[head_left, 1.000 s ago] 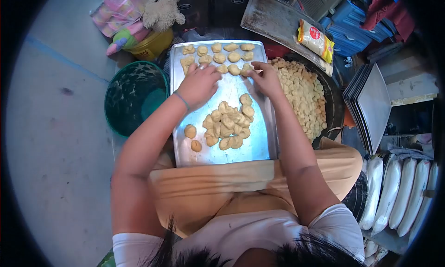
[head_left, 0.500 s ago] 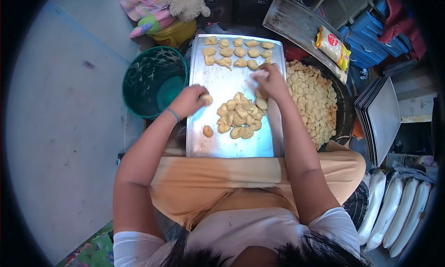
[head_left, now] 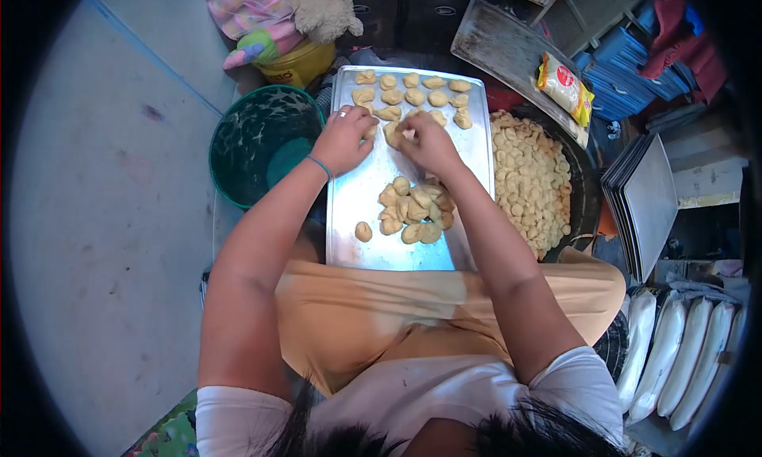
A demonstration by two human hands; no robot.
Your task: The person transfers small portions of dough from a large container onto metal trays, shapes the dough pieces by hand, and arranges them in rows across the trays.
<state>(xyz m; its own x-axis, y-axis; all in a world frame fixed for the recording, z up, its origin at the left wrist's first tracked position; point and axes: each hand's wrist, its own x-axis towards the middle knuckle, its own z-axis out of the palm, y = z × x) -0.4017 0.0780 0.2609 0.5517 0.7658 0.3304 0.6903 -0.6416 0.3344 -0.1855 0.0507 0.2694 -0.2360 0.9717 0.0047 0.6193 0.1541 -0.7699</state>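
Note:
A metal baking tray (head_left: 349,251) lies in front of me, with rows of pale yellow dough pieces (head_left: 414,97) across its far end. On the tray's left side my left hand (head_left: 341,144) is closed on a dough piece (head_left: 371,132), partly hidden by the fingers. My right hand (head_left: 429,144) pinches another dough piece (head_left: 392,135) just below the rows. Nearer to me sits a heaped pile of dough pieces (head_left: 414,211), partly shaded by my right forearm. One single dough piece (head_left: 363,232) rests left of the pile.
Left of the tray stands a green bucket (head_left: 238,151). A big round dark container on the right holds many flat pale pieces (head_left: 530,183). Behind it leans a worn tray (head_left: 508,48) with a yellow-white packet (head_left: 565,88). Stacked trays (head_left: 647,203) and white bags (head_left: 667,354) are farther right.
My left hand has moved up the tray with its dough piece. The right hand has shifted left, away from the right end of the rows, where another dough piece now lies.

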